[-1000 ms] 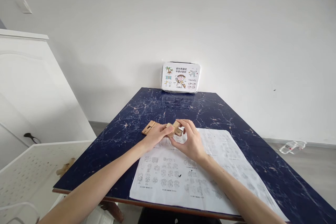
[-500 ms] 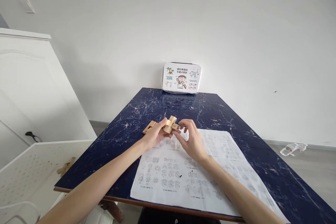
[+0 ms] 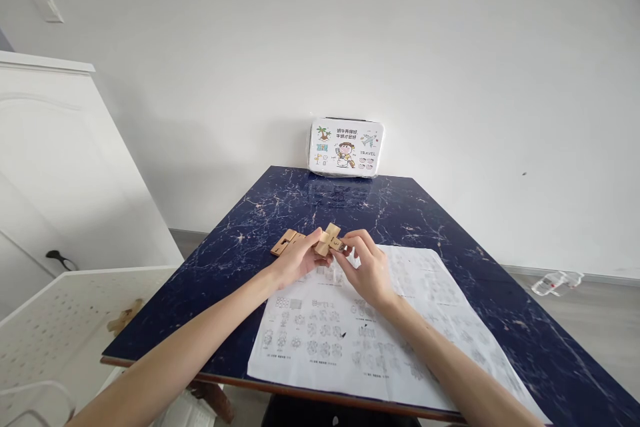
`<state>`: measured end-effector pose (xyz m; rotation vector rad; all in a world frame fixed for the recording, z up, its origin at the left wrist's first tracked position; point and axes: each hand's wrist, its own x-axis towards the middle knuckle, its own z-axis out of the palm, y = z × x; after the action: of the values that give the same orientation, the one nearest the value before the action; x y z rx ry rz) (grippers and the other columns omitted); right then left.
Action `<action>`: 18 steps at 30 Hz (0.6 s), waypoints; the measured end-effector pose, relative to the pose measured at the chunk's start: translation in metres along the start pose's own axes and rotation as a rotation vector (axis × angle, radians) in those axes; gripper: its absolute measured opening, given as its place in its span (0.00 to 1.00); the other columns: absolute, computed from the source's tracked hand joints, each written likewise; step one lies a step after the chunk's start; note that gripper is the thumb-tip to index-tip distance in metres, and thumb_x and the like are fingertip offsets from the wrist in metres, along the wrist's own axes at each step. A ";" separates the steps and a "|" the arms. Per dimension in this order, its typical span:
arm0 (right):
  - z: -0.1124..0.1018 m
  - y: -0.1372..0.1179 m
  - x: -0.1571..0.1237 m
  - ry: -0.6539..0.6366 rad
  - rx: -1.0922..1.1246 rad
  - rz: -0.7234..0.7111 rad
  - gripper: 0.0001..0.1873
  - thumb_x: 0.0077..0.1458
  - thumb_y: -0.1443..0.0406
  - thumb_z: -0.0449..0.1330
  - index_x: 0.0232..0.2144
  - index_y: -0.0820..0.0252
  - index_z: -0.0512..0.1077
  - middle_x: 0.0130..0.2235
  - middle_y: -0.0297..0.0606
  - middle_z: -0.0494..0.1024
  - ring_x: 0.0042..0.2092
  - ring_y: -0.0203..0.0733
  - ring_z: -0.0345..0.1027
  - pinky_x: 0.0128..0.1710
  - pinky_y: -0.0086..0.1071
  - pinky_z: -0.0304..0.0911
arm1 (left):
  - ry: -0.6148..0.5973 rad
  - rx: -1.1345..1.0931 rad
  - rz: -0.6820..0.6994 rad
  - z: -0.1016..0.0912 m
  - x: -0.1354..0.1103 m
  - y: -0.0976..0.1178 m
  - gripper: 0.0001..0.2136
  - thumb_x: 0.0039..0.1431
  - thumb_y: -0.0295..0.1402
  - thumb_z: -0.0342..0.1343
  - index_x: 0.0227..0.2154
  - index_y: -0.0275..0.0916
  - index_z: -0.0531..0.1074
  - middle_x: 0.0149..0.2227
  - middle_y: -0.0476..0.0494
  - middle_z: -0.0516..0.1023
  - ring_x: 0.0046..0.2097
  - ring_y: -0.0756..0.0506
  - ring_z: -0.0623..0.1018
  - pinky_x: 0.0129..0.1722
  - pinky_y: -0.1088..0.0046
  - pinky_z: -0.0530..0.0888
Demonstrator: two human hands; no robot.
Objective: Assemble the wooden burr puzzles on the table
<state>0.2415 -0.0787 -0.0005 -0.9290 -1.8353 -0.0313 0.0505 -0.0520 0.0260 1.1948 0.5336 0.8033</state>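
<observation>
My left hand (image 3: 299, 258) and my right hand (image 3: 364, 268) meet over the dark blue marbled table (image 3: 440, 213). Both pinch a small cross of pale wooden puzzle pieces (image 3: 329, 239), held just above the table. The left fingers grip its left side; the right fingers close on its right end. Two loose wooden pieces (image 3: 287, 241) lie flat on the table just left of the left hand. A white instruction sheet (image 3: 350, 333) printed with small puzzle diagrams lies under and in front of both hands.
A white box with cartoon travel pictures (image 3: 346, 147) leans on the wall at the table's far edge. A white perforated rack (image 3: 50, 320) stands low at the left, beside a white door (image 3: 55, 167). A clear plastic bottle (image 3: 555, 281) lies on the floor at right.
The wooden pieces have been turned from a compact block into a cross shape between my fingers. My right hand has shifted to grip the right end. The loose pieces have not moved.
</observation>
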 end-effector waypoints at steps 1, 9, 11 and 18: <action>0.000 0.000 0.000 -0.005 0.004 0.002 0.06 0.69 0.60 0.56 0.42 0.54 0.68 0.43 0.42 0.74 0.34 0.39 0.72 0.32 0.35 0.69 | -0.003 -0.002 -0.001 0.000 0.000 0.000 0.24 0.67 0.55 0.51 0.40 0.37 0.78 0.40 0.38 0.79 0.42 0.44 0.77 0.46 0.67 0.72; 0.000 -0.004 0.001 -0.046 0.070 0.060 0.35 0.58 0.53 0.67 0.61 0.54 0.58 0.55 0.50 0.67 0.47 0.50 0.71 0.42 0.43 0.74 | -0.036 0.033 -0.023 0.003 -0.002 0.002 0.24 0.67 0.54 0.52 0.47 0.38 0.78 0.46 0.37 0.80 0.47 0.42 0.77 0.50 0.67 0.71; 0.002 -0.004 0.001 -0.067 0.060 0.044 0.37 0.59 0.54 0.66 0.64 0.53 0.56 0.58 0.51 0.66 0.53 0.53 0.69 0.46 0.46 0.74 | -0.051 0.048 -0.020 0.003 -0.003 0.001 0.22 0.67 0.53 0.53 0.43 0.37 0.78 0.46 0.37 0.80 0.46 0.43 0.77 0.49 0.68 0.71; 0.002 -0.004 0.003 -0.001 0.033 -0.015 0.28 0.61 0.61 0.63 0.61 0.52 0.61 0.55 0.49 0.70 0.57 0.56 0.68 0.54 0.53 0.70 | -0.061 0.099 0.030 0.001 -0.001 0.000 0.22 0.70 0.52 0.51 0.46 0.38 0.78 0.49 0.36 0.80 0.53 0.39 0.76 0.55 0.63 0.69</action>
<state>0.2373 -0.0786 0.0026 -0.8924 -1.8389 -0.0098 0.0508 -0.0537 0.0263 1.3167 0.5116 0.7708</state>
